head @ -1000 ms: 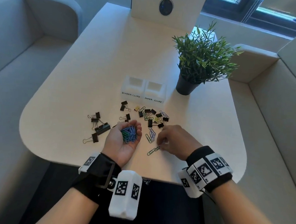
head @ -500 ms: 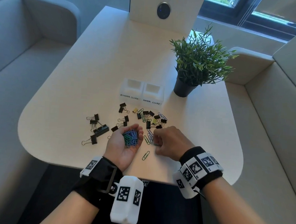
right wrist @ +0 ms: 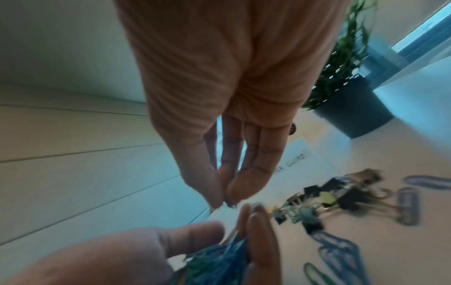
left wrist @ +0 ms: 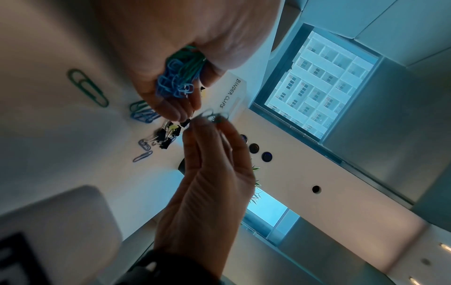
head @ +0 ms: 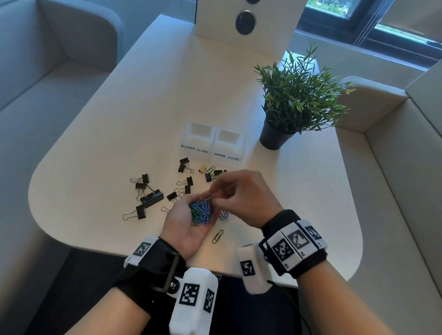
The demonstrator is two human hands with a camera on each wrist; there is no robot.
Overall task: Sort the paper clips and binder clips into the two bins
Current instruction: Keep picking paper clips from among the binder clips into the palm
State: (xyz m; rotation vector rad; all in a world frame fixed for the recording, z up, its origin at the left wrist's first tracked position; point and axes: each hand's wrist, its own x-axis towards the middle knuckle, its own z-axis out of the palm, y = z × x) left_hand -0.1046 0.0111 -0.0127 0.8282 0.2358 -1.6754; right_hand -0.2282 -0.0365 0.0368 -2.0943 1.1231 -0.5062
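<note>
My left hand (head: pixel 198 207) lies palm up above the table's near edge, fingers cupped round a pile of blue and green paper clips (head: pixel 203 214). My right hand (head: pixel 214 194) hovers just over those fingertips and pinches a paper clip (left wrist: pixel 212 115) between thumb and fingers. One green paper clip (head: pixel 217 236) lies on the table below the hands, a few blue ones (head: pixel 224 215) beside it. Black binder clips (head: pixel 146 193) are scattered to the left, and a mixed heap (head: pixel 211 173) lies partly hidden behind my right hand. Two white bins stand further back: "BINDER CLIPS" (head: pixel 198 137) on the left, "PAPER CLIPS" (head: pixel 228 142) on the right.
A potted plant (head: pixel 274 137) stands right of the bins. A white upright panel (head: pixel 247 13) closes the table's far end. Grey sofa seats (head: pixel 23 129) flank the rounded white table (head: pixel 86 146) on both sides.
My right hand has lifted off the table with a paper clip and moved left, up over the left palm. The left hand has stayed in place with its pile.
</note>
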